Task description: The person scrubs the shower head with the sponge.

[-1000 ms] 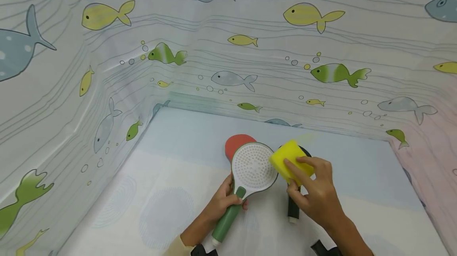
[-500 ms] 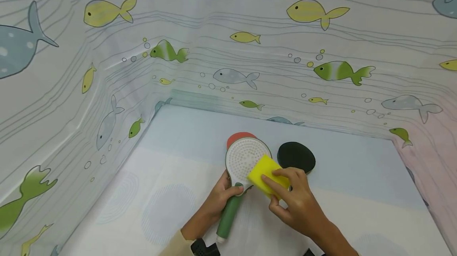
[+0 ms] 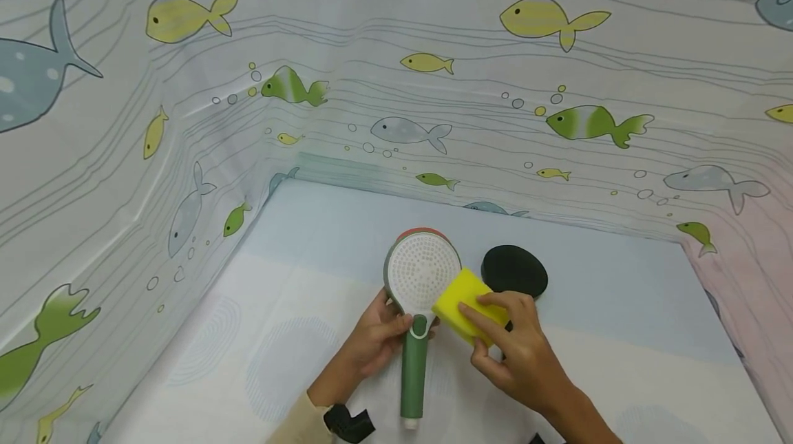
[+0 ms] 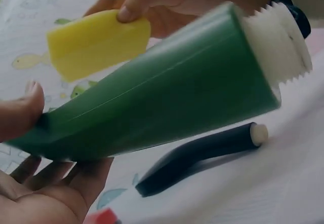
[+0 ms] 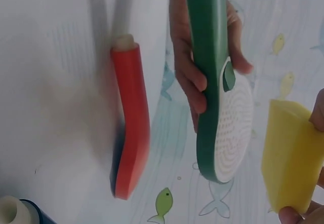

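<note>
My left hand point(image 3: 372, 341) grips a green shower head point(image 3: 414, 368) near its neck, its white nozzle face turned up toward the head view. Between the fingers and thumb of my right hand point(image 3: 523, 354) a yellow sponge point(image 3: 467, 303) is pinched, close to the lower right rim of the face. In the right wrist view a gap shows between the sponge point(image 5: 291, 155) and the green shower head point(image 5: 207, 41). The left wrist view shows the threaded white end of the green handle point(image 4: 177, 82), with the thumb above and the fingers below it.
A black shower head point(image 3: 514, 270) lies on the table at the right, partly behind my right hand. A red one point(image 5: 134, 112) lies under the held one. Fish-patterned sheeting point(image 3: 347, 72) rises at the back and left of the table.
The sponge has moved left and down from over the black shower head to beside the green one. My left hand has turned the green shower head more upright in the view and shifted it slightly left.
</note>
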A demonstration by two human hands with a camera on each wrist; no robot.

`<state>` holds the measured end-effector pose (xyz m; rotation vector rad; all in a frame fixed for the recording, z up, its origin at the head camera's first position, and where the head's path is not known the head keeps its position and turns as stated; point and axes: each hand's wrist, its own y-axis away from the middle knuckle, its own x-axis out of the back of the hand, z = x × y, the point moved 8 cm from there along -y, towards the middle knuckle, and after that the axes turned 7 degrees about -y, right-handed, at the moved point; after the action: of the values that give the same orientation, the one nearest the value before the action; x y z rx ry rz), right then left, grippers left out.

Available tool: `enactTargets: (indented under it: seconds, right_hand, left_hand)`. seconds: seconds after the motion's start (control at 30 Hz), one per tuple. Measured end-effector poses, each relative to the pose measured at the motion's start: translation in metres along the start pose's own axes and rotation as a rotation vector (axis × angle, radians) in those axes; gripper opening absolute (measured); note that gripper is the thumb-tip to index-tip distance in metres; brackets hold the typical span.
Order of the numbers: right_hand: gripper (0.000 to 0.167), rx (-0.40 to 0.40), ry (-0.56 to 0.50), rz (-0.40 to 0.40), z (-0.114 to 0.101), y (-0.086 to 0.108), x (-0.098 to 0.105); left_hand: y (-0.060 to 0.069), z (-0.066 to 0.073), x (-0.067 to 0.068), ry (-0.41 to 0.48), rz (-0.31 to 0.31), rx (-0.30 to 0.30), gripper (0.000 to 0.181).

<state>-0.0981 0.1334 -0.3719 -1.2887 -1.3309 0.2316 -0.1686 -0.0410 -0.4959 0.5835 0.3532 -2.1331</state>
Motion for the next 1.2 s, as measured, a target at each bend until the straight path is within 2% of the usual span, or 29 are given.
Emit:
enactTargets:
  seconds: [0.1,0.3,0.43,0.57,0.77,0.93,1.03,1.2]
  right_hand:
    - [0.040,-0.011,-0.011,-0.002,0.001,0.001,0.000]
    - [0.040,-0.034,-0.025,-0.010,0.001,0.003,0.001]
    - [0.040,-0.037,-0.041,-0.013,-0.001,0.003,0.001]
    - [0.040,-0.024,-0.058,-0.013,-0.003,0.003,0.000]
    - [0.040,-0.002,-0.064,-0.011,-0.008,0.004,-0.003]
    - [0.039,0.037,-0.093,-0.011,-0.015,0.005,-0.004]
    - [0.039,0.037,-0.099,-0.017,-0.017,0.005,-0.005]
    - [0.039,0.006,-0.086,-0.036,-0.016,0.007,-0.005]
  left_hand:
    - [0.000,-0.001,0.001,0.008,-0.019,-0.008,0.081]
    - [0.002,-0.004,0.004,-0.043,-0.024,0.001,0.084]
    - [0.003,-0.005,0.005,-0.029,-0.032,0.000,0.090]
    - [0.004,-0.007,0.004,-0.028,-0.050,0.000,0.080]
    - [0.005,-0.005,0.005,-0.088,-0.043,0.021,0.060]
    - [0.002,-0.003,0.003,-0.107,-0.048,0.039,0.066]
    - [0.002,-0.002,0.000,-0.090,-0.073,0.026,0.068]
    - [0.000,0.002,-0.005,-0.052,-0.113,-0.025,0.093]
